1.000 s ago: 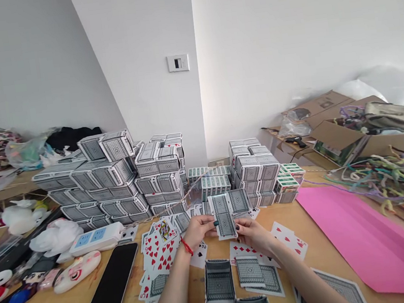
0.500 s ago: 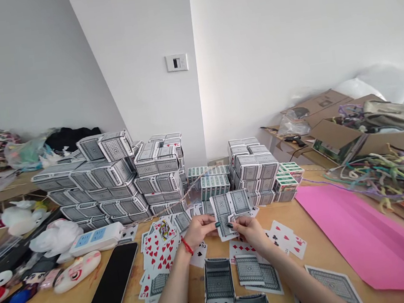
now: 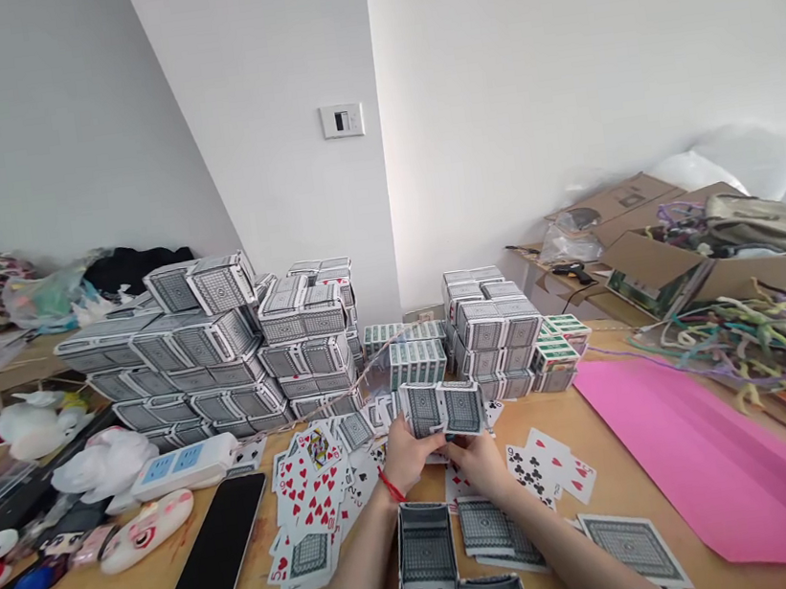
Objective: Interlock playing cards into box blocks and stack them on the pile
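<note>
Both hands hold a piece of joined, folded playing cards (image 3: 444,408), its patterned grey backs toward me. My left hand (image 3: 412,451) grips its left side with the thumb across the lower middle. On the right side, my right hand (image 3: 479,460) is closed on it, fingers partly hidden behind. Below my wrists stands an open-topped L-shaped structure of folded cards (image 3: 428,560). Face-down cards (image 3: 487,525) lie beside it under my right forearm. Loose face-up cards (image 3: 309,484) spread left of my left hand, and more cards (image 3: 550,467) lie on the right.
Stacked card blocks (image 3: 205,358) rise at the back left, with another stack (image 3: 495,329) at the back right. Green-and-white card packs (image 3: 416,361) stand between. A phone (image 3: 208,570), a power strip (image 3: 188,464), pink paper (image 3: 705,466) and pipe cleaners (image 3: 769,351) lie around.
The card piece has tilted up and moved slightly left, now showing two backs side by side. My left hand has shifted right and its grip has moved around the piece's side.
</note>
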Demonstrator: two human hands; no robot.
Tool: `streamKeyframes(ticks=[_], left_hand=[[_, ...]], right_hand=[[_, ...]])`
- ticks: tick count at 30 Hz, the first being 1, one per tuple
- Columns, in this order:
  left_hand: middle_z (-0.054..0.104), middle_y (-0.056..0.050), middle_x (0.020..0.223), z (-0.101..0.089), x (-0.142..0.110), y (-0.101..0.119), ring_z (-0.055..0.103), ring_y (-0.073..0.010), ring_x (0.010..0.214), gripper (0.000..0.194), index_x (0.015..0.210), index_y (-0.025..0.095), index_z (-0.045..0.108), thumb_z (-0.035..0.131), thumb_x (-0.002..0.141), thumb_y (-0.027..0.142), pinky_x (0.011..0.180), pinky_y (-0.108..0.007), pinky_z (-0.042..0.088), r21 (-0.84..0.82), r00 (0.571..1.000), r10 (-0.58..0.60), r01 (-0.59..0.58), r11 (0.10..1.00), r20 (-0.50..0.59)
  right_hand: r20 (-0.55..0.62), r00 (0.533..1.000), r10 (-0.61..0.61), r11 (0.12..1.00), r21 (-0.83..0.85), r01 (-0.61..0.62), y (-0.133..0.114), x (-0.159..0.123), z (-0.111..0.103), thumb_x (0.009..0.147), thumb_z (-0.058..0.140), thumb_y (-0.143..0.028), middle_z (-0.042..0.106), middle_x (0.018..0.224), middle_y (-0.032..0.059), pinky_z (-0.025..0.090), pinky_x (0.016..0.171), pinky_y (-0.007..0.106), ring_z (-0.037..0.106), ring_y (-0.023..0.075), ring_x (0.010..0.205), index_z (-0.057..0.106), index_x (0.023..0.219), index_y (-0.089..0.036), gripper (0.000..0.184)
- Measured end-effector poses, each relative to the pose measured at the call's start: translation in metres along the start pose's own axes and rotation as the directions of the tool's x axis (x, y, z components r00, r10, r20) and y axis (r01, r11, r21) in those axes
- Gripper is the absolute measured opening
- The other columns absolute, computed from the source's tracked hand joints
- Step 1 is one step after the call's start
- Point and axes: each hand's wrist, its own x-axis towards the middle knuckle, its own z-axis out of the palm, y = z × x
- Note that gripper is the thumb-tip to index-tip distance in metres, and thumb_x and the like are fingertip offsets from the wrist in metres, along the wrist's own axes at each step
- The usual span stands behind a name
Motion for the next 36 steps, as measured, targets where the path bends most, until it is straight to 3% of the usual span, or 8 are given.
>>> streamKeyframes(ticks=[9, 16, 21, 27, 36], left_hand=[[0.068, -0.009, 0.096, 0.001, -0.002, 0.005, 0.06, -0.0262, 0.094, 0.037, 0.092, 0.013, 0.066, 0.07, 0.056, 0.012, 0.088, -0.041, 0.043, -0.051, 0.999, 0.009, -0.007, 0.999, 0.05], [0.069, -0.01, 0.09, -0.003, 0.0, -0.002, 0.061, -0.0269, 0.092, 0.035, 0.089, 0.012, 0.067, 0.071, 0.054, 0.013, 0.085, -0.04, 0.045, -0.055, 1.0, -0.006, 0.006, 0.998, -0.002], [0.068, -0.009, 0.096, -0.007, 0.001, -0.005, 0.062, -0.0253, 0.089, 0.033, 0.087, 0.012, 0.067, 0.07, 0.055, 0.012, 0.081, -0.036, 0.046, -0.058, 1.0, 0.015, -0.016, 0.998, -0.023], [0.07, -0.008, 0.087, -0.01, 0.002, -0.01, 0.063, -0.0239, 0.081, 0.032, 0.087, 0.011, 0.067, 0.069, 0.055, 0.014, 0.075, -0.034, 0.048, -0.075, 0.999, 0.006, -0.01, 0.997, -0.047], [0.07, -0.008, 0.084, -0.009, 0.003, -0.01, 0.063, -0.0241, 0.079, 0.033, 0.087, 0.012, 0.067, 0.07, 0.055, 0.016, 0.074, -0.034, 0.048, -0.109, 0.998, 0.01, -0.016, 0.994, -0.06]], right_hand=[[-0.007, 1.0, -0.018, 0.997, -0.077, 0.018, 0.003, 0.001, 0.0, 0.068, 0.057, -0.025, 0.071, 0.081, 0.0062, 0.041, 0.089, 0.04, 0.057, 0.0253, 0.097, 0.067, 0.08, -0.019, 0.017], [-0.028, 0.998, -0.05, 0.986, -0.163, 0.045, 0.003, 0.0, -0.002, 0.067, 0.057, -0.024, 0.07, 0.085, 0.0073, 0.04, 0.089, 0.044, 0.058, 0.027, 0.096, 0.066, 0.086, -0.019, 0.022], [-0.033, 0.998, -0.057, 0.982, -0.18, 0.05, 0.01, 0.0, 0.0, 0.068, 0.056, -0.024, 0.07, 0.088, 0.0077, 0.041, 0.088, 0.044, 0.058, 0.0265, 0.094, 0.066, 0.088, -0.019, 0.023], [0.019, 0.997, -0.078, 0.986, -0.148, 0.08, 0.015, 0.0, 0.003, 0.069, 0.054, -0.022, 0.068, 0.096, 0.0072, 0.043, 0.086, 0.041, 0.061, 0.0242, 0.09, 0.065, 0.088, -0.019, 0.022], [-0.012, 0.998, -0.056, 0.957, -0.287, 0.05, 0.006, -0.004, 0.002, 0.069, 0.053, -0.023, 0.07, 0.088, 0.0071, 0.047, 0.08, 0.038, 0.062, 0.0253, 0.086, 0.066, 0.084, -0.019, 0.02]])
